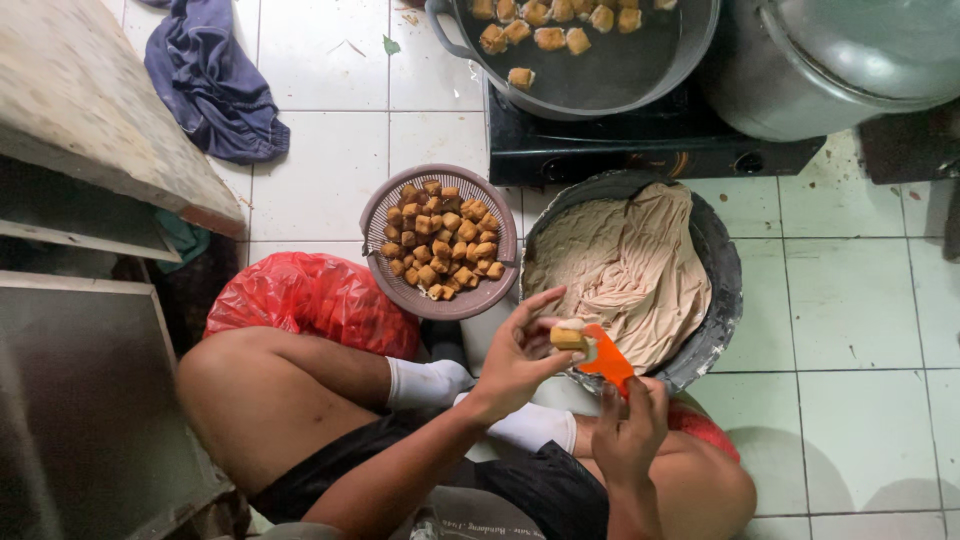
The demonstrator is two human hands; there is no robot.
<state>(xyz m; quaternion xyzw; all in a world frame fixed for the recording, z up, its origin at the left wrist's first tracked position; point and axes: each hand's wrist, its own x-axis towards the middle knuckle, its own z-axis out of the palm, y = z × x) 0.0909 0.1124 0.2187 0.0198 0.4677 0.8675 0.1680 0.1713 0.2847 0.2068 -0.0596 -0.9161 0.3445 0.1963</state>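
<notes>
Left hand (pixel 515 355) pinches a small golden-brown fried tofu cube (pixel 568 338) between thumb and fingertips. Right hand (pixel 628 430) is closed around an orange plastic scraper (pixel 607 362) whose blade touches the cube. Both are over the rim of a round dark basin of beige paste (pixel 630 270). Just left, a brown plastic sieve basket of fried cubes (pixel 440 240) sits on the white tiled floor (pixel 320 160).

Seated person fills a tofu puff over a bowl of batter.

The left hand (pixel 515 360) pinches a tofu puff (pixel 568 338) by its fingertips; the right hand (pixel 628 430) holds an orange scraper (pixel 606 362) against it. Just beyond lies the batter bowl (pixel 722 290), beside it a basket (pixel 385 215) of puffs. More puffs sit in a pan (pixel 600 80) on the stove (pixel 650 145). A red bag (pixel 310 300) rests by the knee.
</notes>
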